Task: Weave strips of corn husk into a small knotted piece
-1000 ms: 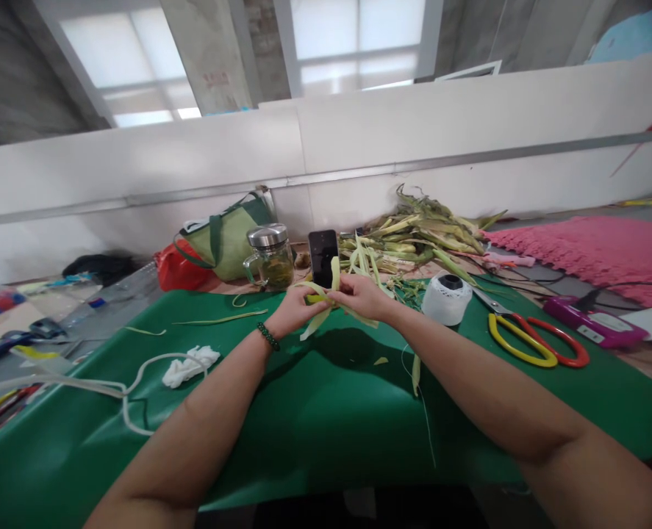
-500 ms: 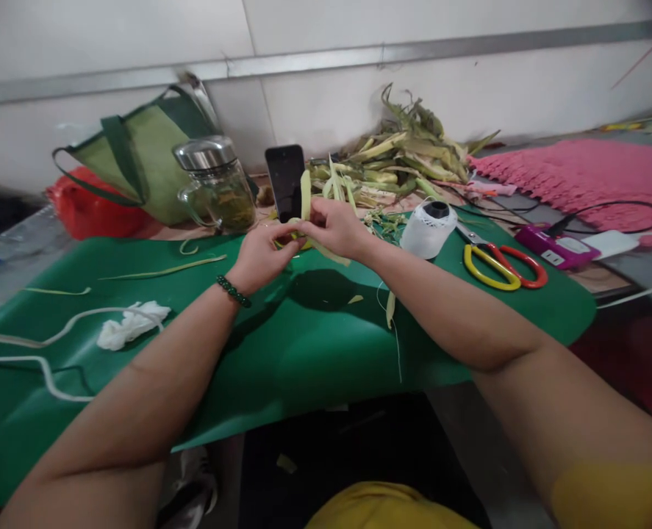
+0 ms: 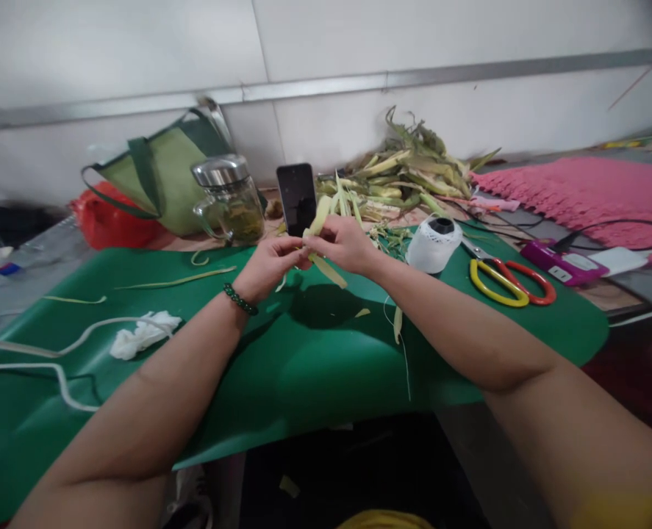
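Pale yellow-green strips of plant leaf or husk are pinched between my two hands above the green mat. One end sticks up past the fingers and another hangs down below them. My left hand, with a dark green bead bracelet at its wrist, grips the strips from the left. Closed on them from the right, my right hand almost touches the left fingertips. The fingers hide just where the strips cross. Behind the hands stands a dark phone.
A lidded glass mug stands left of the phone, before a green bag. Behind lies a pile of husks. To the right are a white thread spool, scissors and a purple power strip. Crumpled tissue lies left.
The whole view has shifted, so everything sits lower and slightly to the right. Between my fingers the upper strip end leans more to the right, and the lower one hangs out more visibly.
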Motion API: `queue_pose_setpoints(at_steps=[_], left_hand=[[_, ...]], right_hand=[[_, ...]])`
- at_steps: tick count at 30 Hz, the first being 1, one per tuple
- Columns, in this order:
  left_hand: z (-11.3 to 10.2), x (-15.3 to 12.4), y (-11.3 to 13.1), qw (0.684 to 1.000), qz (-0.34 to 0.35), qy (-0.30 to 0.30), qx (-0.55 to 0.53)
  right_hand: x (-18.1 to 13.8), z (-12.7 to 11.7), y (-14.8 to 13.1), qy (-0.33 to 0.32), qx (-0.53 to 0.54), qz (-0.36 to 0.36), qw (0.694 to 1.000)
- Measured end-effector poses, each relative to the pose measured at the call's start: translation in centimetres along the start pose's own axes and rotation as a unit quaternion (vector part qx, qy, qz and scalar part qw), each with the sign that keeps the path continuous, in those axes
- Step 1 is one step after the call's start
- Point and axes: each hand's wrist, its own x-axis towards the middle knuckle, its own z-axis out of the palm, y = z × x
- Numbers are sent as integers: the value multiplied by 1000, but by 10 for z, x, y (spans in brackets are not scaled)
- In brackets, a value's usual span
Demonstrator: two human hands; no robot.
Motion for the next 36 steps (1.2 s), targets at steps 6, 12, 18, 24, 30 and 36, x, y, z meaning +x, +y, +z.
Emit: queue_pose_setpoints(at_steps=[6,12,18,24,30,36], left_hand=[[-6,0,-1,994,-7,-53,-99],[-1,0,-3,994,-21,-19,-107],[-4,1,-5,991,-13,-6,-132],[-2,-1,-1,989,-31,26,-140],[-2,-3,1,999,16,51,2],[5,-7,-4,929,76,128,338]], right_hand=[[4,-3,1,1,113,62,992],[3,0,3,6,149,67,986],[3,-2,2,-28,193,116,974],[4,-2,-1,-6,242,174,955],[9,0,14,7,285,228,931],[9,-15,8,196,82,83,974]])
